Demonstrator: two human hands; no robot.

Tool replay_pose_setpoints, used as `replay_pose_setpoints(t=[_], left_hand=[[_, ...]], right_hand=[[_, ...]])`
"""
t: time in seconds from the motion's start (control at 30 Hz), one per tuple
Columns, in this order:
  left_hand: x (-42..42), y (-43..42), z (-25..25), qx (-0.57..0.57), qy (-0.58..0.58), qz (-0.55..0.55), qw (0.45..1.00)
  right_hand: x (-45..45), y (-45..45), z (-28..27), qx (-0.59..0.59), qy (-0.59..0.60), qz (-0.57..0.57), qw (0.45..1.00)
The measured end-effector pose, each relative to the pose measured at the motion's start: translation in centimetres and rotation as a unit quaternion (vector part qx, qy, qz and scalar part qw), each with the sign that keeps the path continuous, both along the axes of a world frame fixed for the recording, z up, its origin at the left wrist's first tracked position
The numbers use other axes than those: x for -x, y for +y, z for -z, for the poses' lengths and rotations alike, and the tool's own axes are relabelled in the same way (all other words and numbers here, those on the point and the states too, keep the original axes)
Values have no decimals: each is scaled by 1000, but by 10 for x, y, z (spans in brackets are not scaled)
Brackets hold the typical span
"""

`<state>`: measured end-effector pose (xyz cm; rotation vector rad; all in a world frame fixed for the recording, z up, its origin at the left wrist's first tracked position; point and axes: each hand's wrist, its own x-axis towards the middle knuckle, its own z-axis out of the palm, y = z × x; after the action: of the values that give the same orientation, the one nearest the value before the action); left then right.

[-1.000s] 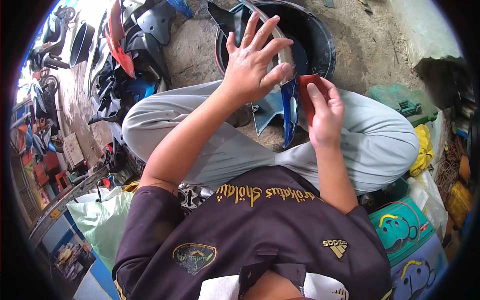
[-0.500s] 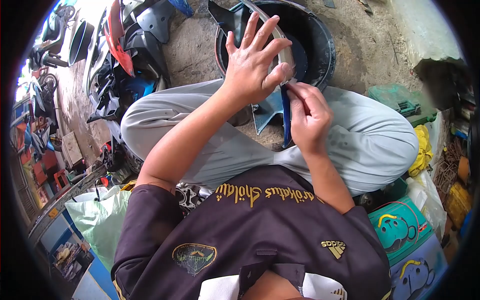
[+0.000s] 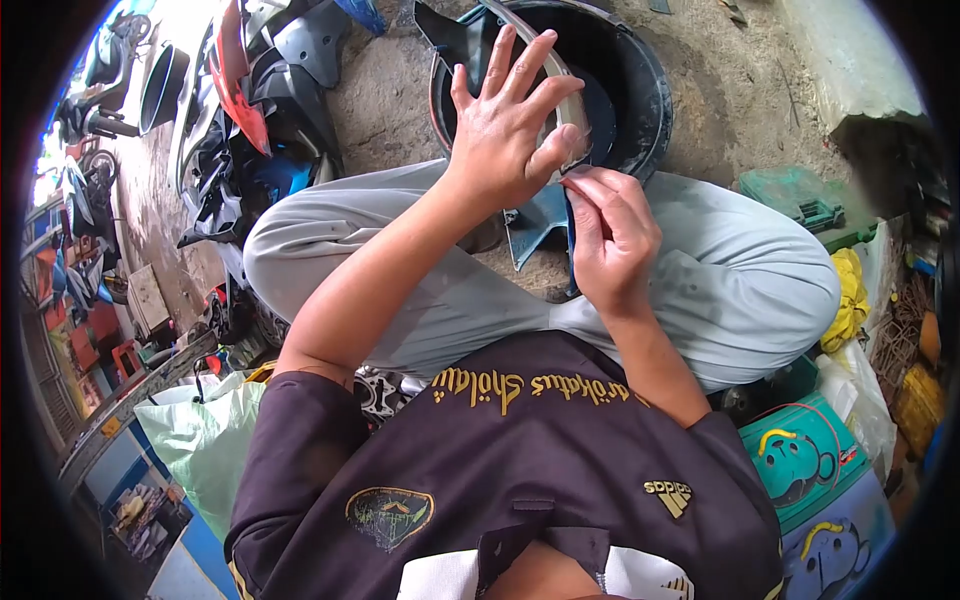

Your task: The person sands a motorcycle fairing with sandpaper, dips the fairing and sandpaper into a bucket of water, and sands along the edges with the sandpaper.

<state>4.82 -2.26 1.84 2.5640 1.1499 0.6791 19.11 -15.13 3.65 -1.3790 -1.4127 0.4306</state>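
My left hand [image 3: 515,120] is spread palm down on a long curved panel [image 3: 566,98], its fingers apart and its thumb on the panel's edge. The panel runs from over the dark tub [image 3: 655,105] down between my legs, its blue lower end mostly behind my right hand. My right hand [image 3: 615,232] is closed, fingertips pressed to the panel just below my left thumb. The red-brown sheet seen in it earlier is now hidden under the fingers. A blue-grey pointed part [image 3: 535,225] shows beneath the panel.
Red, black and grey body panels [image 3: 290,100] are heaped at the upper left. On the right are a green case [image 3: 800,200], a yellow cloth [image 3: 846,300] and a teal box [image 3: 800,455]. A pale green bag [image 3: 200,440] stands at the lower left.
My right hand has moved left and up onto the panel, its fingers now curled over the edge, and the red-brown sheet has gone out of sight. My left hand has stayed in place.
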Motion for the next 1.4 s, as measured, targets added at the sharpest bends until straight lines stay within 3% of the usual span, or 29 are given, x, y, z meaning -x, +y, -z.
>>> replay_pose_setpoints(t=[0.57, 1.4], left_hand=[[3, 2, 1, -7, -5, 2, 1000], [1, -1, 0, -7, -13, -1, 1000]], right_hand=[[-1, 0, -6, -35, -64, -7, 997], [-4, 0, -5, -7, -21, 3, 1000]])
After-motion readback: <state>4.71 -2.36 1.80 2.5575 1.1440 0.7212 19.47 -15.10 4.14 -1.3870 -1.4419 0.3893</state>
